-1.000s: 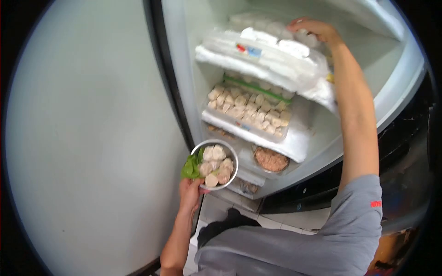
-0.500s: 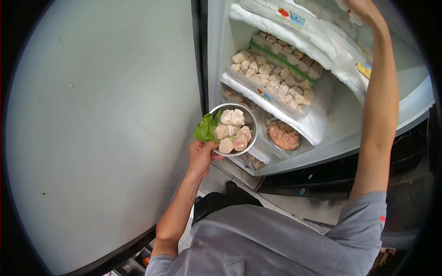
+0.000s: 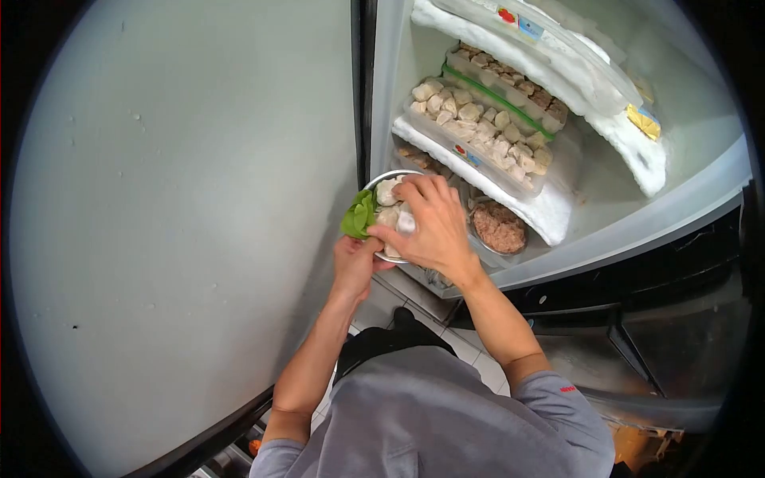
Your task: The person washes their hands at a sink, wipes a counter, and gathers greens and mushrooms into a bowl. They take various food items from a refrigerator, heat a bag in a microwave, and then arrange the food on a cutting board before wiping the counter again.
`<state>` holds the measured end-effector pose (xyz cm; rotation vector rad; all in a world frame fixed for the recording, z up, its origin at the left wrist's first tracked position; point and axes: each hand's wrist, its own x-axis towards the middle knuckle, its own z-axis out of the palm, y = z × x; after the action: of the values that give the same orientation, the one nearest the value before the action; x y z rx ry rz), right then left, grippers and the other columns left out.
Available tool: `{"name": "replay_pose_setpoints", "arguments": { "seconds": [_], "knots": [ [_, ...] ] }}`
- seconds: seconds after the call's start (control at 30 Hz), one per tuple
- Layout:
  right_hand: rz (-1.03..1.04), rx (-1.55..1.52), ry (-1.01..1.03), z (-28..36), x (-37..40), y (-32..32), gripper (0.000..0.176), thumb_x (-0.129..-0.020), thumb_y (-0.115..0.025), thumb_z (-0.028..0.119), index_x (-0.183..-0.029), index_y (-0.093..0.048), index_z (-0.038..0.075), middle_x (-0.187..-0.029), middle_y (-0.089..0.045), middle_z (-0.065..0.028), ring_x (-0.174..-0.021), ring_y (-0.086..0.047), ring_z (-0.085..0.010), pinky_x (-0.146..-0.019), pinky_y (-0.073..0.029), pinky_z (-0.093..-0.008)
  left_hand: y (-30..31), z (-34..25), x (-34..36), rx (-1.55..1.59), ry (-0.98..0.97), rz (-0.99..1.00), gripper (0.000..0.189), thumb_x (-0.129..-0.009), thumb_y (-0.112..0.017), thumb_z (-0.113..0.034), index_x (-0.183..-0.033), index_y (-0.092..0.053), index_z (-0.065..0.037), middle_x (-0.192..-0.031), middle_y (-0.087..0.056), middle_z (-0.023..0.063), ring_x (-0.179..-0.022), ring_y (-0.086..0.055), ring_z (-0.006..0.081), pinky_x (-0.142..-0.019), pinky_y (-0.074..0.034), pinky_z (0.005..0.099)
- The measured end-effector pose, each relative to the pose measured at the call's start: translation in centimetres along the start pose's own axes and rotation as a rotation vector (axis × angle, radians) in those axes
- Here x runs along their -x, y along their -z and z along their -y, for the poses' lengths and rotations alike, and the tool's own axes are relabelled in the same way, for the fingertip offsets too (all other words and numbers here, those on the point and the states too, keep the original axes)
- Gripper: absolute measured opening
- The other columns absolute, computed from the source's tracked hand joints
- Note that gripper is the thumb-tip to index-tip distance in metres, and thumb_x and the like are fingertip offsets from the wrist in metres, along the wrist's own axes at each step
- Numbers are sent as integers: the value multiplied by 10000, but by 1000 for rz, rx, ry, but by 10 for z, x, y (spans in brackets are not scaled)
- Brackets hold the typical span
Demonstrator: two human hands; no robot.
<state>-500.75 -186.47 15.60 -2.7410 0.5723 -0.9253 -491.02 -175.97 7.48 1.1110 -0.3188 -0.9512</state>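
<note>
My left hand (image 3: 356, 264) grips the near left rim of a round metal bowl (image 3: 382, 177), its fingers under the bowl and its thumb at the rim. Green leaves (image 3: 358, 214) stick out over the bowl's left side. Inside lie several pale dumpling-like pieces (image 3: 387, 191). Over the bowl is my right hand (image 3: 430, 223), fingers curled down onto a whitish piece (image 3: 406, 221) and covering the bowl's right half. Its fingertips are partly hidden.
An open freezer has frost-covered shelves (image 3: 478, 177). They hold a long tub of pale pieces (image 3: 470, 131), a green-edged container (image 3: 500, 100) and a yellow packet (image 3: 644, 121). Lower down is a bowl of minced meat (image 3: 499, 227). A large grey door (image 3: 183, 199) stands at left.
My right hand has come down from the upper freezer shelf to the bowl. My left hand still holds the bowl, and the view has shifted slightly.
</note>
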Motion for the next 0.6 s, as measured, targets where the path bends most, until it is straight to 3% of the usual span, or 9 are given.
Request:
{"name": "replay_pose_setpoints", "arguments": {
  "seconds": [0.03, 0.17, 0.27, 0.43, 0.53, 0.6],
  "knots": [
    [-43, -31, 38, -2, 3, -2, 571, -637, -805, 468, -986, -629, 52, -1117, -580, -109, -1058, -531, -313, -848, -449, -437, 2, 1, 0, -2, 3, 2, 190, -863, -542, -67, -1006, -593, 47, -873, -661, 115, -738, -677, 180, -594, -598, 286],
    [-63, -56, -12, -12, 12, -15, 624, -635, -804, 478, -1060, -630, 55, -1185, -557, -114, -1078, -525, -328, -894, -414, -450, 3, 3, 1, 0, 17, 5, 214, -860, -545, -66, -1046, -578, 35, -918, -655, 113, -744, -676, 181, -600, -602, 294],
    [-97, -65, -23, -10, 13, -8, 601, -686, -789, 420, -1129, -612, 55, -1241, -545, -135, -1137, -511, -330, -934, -405, -446, 3, 5, 2, 6, 20, 1, 237, -854, -547, -63, -1068, -566, 38, -947, -651, 117, -743, -675, 185, -601, -604, 296],
    [-209, -371, -110, -30, 21, -5, 530, -777, -727, 279, -1220, -555, 43, -1321, -486, -188, -1250, -449, -351, -1048, -329, -444, 9, 10, 0, 86, 66, 2, 258, -848, -540, -55, -1083, -557, 50, -948, -646, 120, -735, -672, 189, -592, -604, 293],
    [-289, -331, -98, -24, 11, 28, 501, -764, -737, 201, -1204, -569, 33, -1311, -492, -196, -1230, -477, -355, -1026, -379, -426, 9, 10, -5, 61, 64, -72, 289, -817, -554, -22, -1092, -564, 67, -988, -641, 132, -763, -675, 191, -575, -607, 287],
    [-508, -114, 115, -15, -21, 88, 385, -745, -727, 110, -1100, -617, 13, -1231, -551, -191, -1122, -560, -341, -942, -457, -390, 14, 13, -6, 45, 58, -79, 291, -813, -550, -16, -1088, -559, 79, -982, -640, 139, -757, -675, 197, -560, -605, 285]
  ]
}}
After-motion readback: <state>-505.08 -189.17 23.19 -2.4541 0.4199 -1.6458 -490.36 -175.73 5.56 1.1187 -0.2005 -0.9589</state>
